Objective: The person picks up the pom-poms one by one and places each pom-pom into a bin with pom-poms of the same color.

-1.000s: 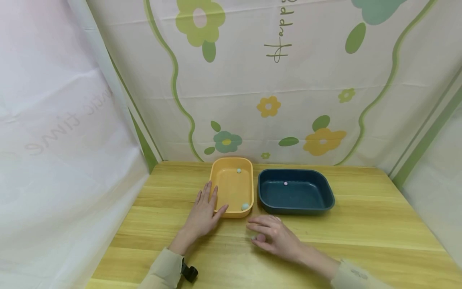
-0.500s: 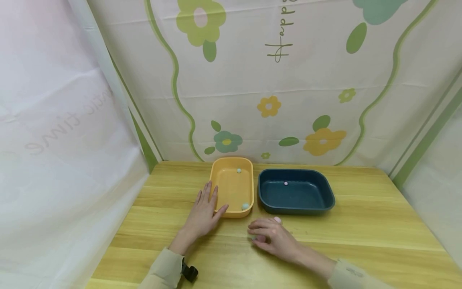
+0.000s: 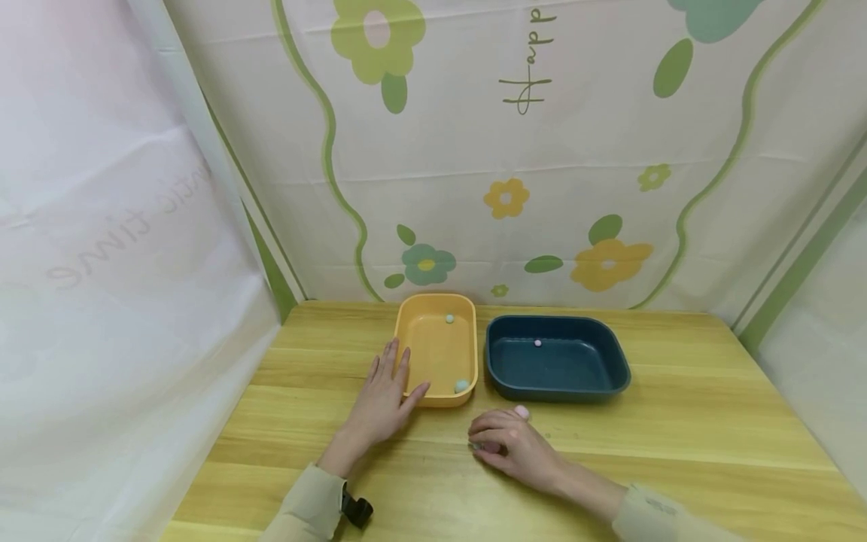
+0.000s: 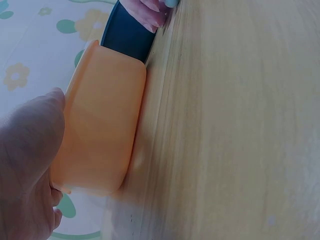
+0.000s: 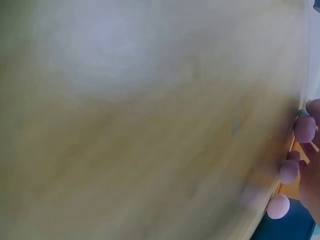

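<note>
My left hand (image 3: 378, 399) rests against the left side and near corner of the yellow tray (image 3: 436, 402), fingers mostly straight. Its thumb lies over the rim in the left wrist view. Two pale green balls sit in that tray, a small one (image 3: 450, 319) at the far end and a larger one (image 3: 461, 386) near the front right corner. Over the table in front of the trays, my right hand (image 3: 518, 448) holds small pink balls (image 5: 304, 129) and a greenish ball (image 5: 302, 112) in bent fingers. Another pink ball (image 3: 521, 412) shows beside its far side; whether it is held is unclear.
To the right of the yellow tray stands a dark blue tray (image 3: 558, 395) with one tiny pink ball (image 3: 538, 343) inside. Behind both hangs a flowered curtain (image 3: 576, 135), and another cloth (image 3: 135, 263) borders the left. The wooden table (image 3: 664, 421) extends to the right.
A pink ball has come into sight at the far side of my right hand, whose fingers have curled slightly more. My left hand and both trays hold their places.
</note>
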`<state>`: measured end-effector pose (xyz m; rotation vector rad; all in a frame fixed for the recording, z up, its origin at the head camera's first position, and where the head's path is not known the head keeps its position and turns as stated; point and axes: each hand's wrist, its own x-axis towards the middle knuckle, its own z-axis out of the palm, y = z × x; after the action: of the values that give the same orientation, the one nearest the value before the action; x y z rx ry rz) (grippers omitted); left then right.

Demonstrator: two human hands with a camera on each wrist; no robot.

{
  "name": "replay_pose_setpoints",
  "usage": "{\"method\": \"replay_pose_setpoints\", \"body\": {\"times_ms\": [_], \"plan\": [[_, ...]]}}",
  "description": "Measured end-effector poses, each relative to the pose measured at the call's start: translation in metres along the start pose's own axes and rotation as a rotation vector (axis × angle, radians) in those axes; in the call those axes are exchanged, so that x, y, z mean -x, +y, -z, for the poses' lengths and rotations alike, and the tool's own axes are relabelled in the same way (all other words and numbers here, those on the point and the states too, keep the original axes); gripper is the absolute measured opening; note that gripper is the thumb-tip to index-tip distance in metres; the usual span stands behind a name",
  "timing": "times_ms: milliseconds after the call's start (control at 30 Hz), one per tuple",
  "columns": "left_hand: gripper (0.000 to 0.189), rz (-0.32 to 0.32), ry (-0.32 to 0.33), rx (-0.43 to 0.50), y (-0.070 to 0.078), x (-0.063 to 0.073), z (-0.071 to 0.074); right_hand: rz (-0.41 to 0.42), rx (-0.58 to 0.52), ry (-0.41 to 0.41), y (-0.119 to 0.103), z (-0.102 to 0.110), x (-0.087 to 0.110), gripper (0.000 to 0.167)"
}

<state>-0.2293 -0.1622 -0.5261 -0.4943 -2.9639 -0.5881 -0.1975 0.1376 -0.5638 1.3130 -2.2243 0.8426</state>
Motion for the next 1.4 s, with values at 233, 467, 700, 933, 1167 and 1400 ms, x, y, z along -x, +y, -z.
{"method": "replay_pose_setpoints", "body": {"times_ms": [233,467,700,933,1167,1400], "plan": [[0.087,-0.005,0.007,0.006,-0.0006,-0.0003,-0.0002,0.035,-0.009,0.012,0.0023,-0.0034,-0.0012,0.023],[0.086,-0.006,0.010,0.001,-0.0011,-0.0006,-0.0006,0.035,-0.002,0.020,0.0034,-0.0041,-0.0012,0.028],[0.086,0.002,0.005,0.005,0.0001,-0.0006,0.0006,0.029,0.005,0.024,0.0040,-0.0040,0.0000,0.027],[0.086,0.001,0.002,-0.003,0.0005,-0.0004,0.0004,0.019,0.009,0.029,0.0033,-0.0036,0.0000,0.027],[0.086,0.008,-0.005,0.000,0.0010,0.0000,0.0004,0.011,0.021,0.049,0.0009,-0.0029,-0.0015,0.028],[0.086,0.007,0.007,0.009,0.0011,-0.0001,0.0010,-0.022,0.051,0.074,-0.0014,0.0009,-0.0070,0.029]]}}
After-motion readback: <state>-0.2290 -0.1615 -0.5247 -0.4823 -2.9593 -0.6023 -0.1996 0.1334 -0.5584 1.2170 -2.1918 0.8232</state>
